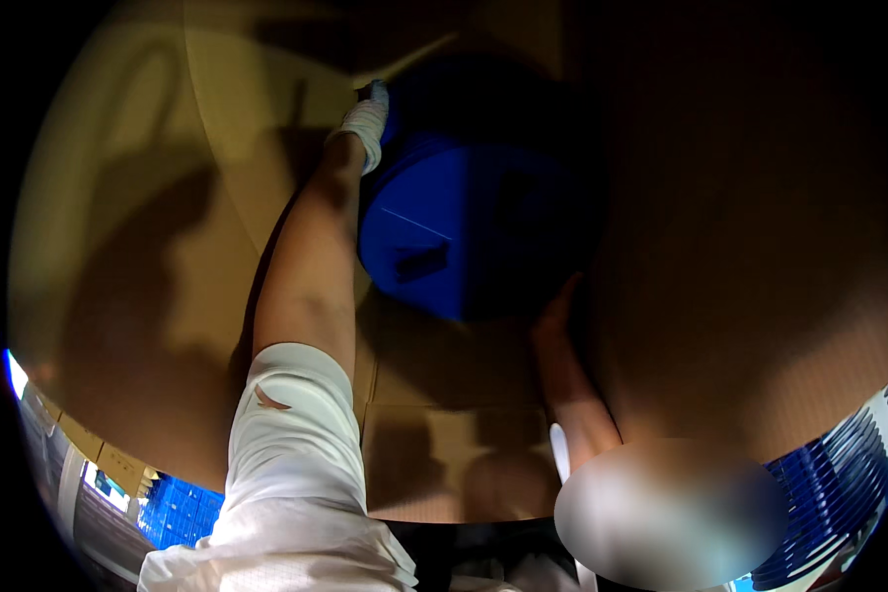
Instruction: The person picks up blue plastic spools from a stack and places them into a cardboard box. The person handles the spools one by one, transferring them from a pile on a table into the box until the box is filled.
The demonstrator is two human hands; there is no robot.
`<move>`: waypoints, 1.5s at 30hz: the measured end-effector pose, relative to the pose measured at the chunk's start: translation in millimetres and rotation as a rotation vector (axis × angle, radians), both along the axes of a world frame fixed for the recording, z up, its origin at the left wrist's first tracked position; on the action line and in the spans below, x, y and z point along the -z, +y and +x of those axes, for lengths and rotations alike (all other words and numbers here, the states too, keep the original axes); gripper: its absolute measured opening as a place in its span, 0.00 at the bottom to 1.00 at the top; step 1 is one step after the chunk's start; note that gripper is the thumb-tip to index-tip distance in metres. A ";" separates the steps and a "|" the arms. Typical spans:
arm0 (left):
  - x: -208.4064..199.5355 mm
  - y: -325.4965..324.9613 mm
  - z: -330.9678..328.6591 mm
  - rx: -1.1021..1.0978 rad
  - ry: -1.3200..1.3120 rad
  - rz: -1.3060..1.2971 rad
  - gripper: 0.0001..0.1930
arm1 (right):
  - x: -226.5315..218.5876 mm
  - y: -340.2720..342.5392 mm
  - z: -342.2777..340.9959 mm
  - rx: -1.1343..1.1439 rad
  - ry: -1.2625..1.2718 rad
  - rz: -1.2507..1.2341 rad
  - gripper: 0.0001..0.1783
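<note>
A large blue round object (414,217) with a flat face lies inside a big cardboard box. A dark slot-like mark and a thin light line show on that face, and its right half is lost in deep shadow. My left hand (368,123), in a whitish knit glove, grips its far left edge, fingers closed against the side. From the lower right my right forearm reaches up to the object's near right edge. There my right hand (559,301) is mostly in darkness, so its fingers cannot be made out.
Brown cardboard walls (760,296) rise round both arms, with a lit box panel (138,128) at left. The box's near edge (454,518) runs below. Outside are blue slatted stacks (834,503) at right and blue crates (180,511) at left. A blurred patch covers the lower right.
</note>
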State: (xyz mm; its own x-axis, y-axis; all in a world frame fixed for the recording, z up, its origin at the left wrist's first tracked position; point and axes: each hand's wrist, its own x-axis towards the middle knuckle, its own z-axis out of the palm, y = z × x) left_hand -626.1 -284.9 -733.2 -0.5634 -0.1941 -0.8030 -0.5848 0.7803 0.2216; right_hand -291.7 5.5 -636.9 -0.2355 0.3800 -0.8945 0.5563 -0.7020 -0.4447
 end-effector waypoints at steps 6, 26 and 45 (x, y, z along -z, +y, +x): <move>-19.5 20.6 51.5 -0.027 -0.082 0.051 0.41 | -4.9 15.5 -9.6 0.116 0.010 -0.180 0.47; -174.4 76.0 80.6 -0.147 -0.069 0.233 0.49 | -39.5 32.3 -3.0 -0.098 -0.067 -0.204 0.46; -275.9 141.3 204.0 0.257 0.015 0.233 0.36 | -225.0 69.9 -91.4 -0.543 0.146 0.026 0.46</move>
State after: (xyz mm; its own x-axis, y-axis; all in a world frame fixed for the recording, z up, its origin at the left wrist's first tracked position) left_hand -422.0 -143.6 -457.3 -0.5823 0.1430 -0.8003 -0.3711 0.8291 0.4182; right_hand -383.1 75.4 -411.9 -0.5240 0.1911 -0.8300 0.7660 -0.3203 -0.5573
